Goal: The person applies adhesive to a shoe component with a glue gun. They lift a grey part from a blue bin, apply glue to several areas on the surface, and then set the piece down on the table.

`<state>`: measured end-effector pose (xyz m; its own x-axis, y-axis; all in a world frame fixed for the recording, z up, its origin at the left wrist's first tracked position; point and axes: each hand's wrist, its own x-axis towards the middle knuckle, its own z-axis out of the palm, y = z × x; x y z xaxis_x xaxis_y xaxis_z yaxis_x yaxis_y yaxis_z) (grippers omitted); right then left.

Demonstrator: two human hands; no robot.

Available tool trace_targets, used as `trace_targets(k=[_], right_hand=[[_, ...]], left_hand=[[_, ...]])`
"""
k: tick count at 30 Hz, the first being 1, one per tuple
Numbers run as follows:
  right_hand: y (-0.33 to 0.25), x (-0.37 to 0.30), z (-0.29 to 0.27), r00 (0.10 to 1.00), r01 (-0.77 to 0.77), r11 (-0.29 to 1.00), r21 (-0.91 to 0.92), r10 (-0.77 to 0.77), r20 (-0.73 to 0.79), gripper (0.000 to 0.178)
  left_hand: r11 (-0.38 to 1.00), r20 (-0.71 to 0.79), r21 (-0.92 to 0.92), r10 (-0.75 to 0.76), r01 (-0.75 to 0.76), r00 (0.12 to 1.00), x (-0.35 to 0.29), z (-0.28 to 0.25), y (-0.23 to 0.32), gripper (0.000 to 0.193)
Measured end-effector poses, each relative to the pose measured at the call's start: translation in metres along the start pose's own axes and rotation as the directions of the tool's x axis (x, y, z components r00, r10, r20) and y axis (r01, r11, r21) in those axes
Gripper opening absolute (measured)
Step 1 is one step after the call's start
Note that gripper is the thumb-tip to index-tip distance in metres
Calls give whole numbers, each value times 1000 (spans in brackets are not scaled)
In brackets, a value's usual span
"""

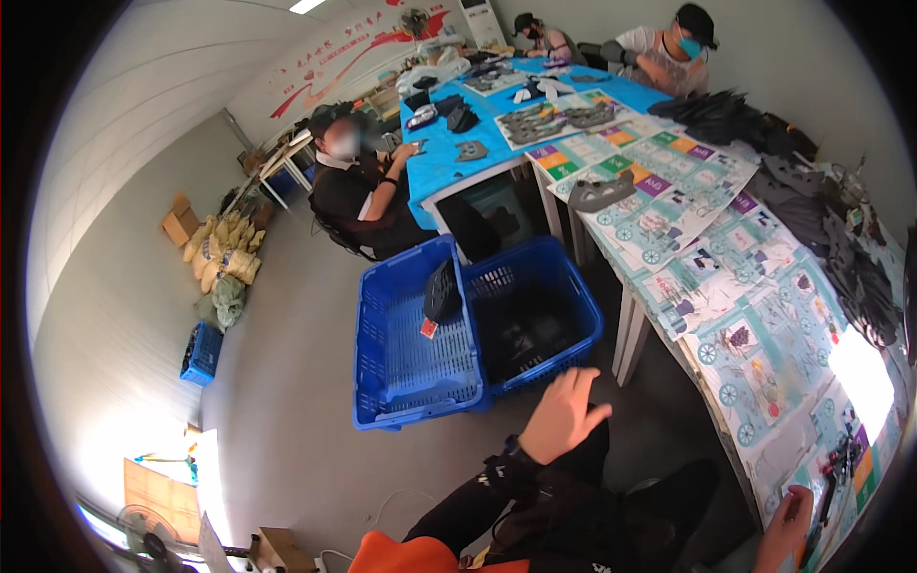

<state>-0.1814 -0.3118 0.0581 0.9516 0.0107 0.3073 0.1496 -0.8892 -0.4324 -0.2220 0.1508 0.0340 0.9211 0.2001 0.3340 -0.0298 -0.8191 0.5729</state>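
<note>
My left hand [562, 416] hangs over my lap just in front of the blue crates, its thumb apart from the fingers, holding nothing. A dark band sits on that wrist. My right hand [785, 531] is at the near right edge of the patterned table, fingers bent together; whatever they hold, if anything, I cannot make out. Beside it on the table lie black hand tools [841, 468]. The left blue crate [382, 358] contains a black piece [442, 291] and a small red-and-white card [429, 328]. Dark pieces lie in the right blue crate [578, 296].
The table [726, 286] carries a grey cut-out piece [602, 193] and piles of dark pieces [735, 124] along its far right side. Beyond, a blue-covered table [435, 177] holds more pieces, with a seated person [368, 196] beside it. Sacks [224, 250] line the left wall.
</note>
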Motion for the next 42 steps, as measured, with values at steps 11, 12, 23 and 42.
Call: trace_targets(k=[11,12,23,42], right_hand=[[29,-2,35,992,8,985,-173,14,123,19],[21,5,32,991,7,984,-178,17,133,19],[-19,61,-19,768,-209,967,-145,254,589,34],[-153,215,-144,813,-557,450,697,465,350,11]], left_hand=[[756,770,526,-618,390,158,-14,167,-139,153],[776,806,502,-580,381,118,-6,166,-142,154],[965,873,176,-245,195,423,124,31,-63,75],[-8,336,-936,-308,351,890,272,-234,30,11]])
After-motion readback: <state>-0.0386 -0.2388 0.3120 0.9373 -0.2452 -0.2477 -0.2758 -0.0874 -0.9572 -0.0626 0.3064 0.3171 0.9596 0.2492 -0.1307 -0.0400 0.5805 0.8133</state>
